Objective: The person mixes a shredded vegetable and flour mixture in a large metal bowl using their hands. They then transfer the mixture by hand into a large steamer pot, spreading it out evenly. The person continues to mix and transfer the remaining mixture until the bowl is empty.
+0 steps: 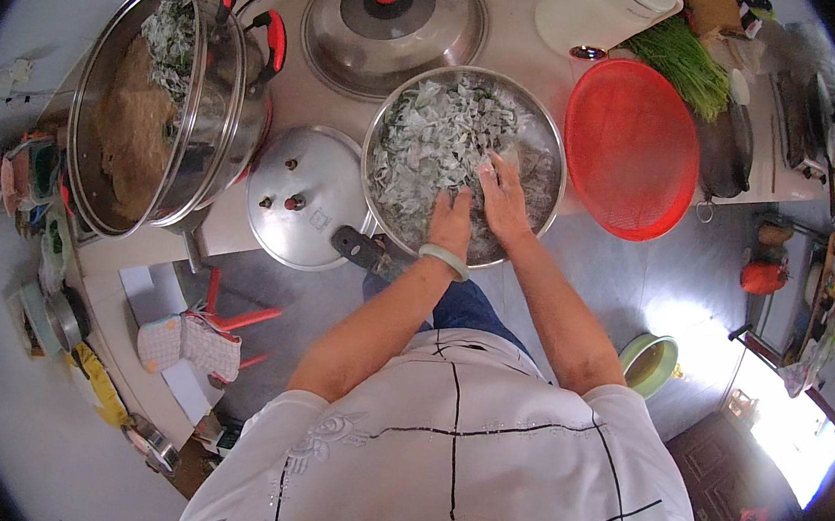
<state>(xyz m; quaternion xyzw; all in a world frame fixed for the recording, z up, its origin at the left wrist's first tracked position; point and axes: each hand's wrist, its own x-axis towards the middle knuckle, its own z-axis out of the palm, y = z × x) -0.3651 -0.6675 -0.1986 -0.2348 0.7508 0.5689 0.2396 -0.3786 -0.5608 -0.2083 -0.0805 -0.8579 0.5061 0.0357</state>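
A round stainless steel basin (558, 147) stands before me, holding chopped green leaves (437, 130) coated in white flour. My left hand (453, 222), with a pale bangle on its wrist, reaches over the near rim, fingertips down at the leaves and a gap between the fingers. Beside it, my right hand (503, 197) lies over the leaves with fingers spread and white powder on the fingertips. Neither hand visibly grips anything, though the leaves partly hide the left fingertips. Loose flour shows on the basin's right side.
Left stands a steel steamer pot (209, 112) with a brown cloth and floured greens inside. A pressure cooker lid (304, 182) lies against the basin, a domed wok lid (394, 32) behind. Rightward are a red plastic sieve basket (632, 149), a white bucket (599, 14) and long green stalks (682, 60).
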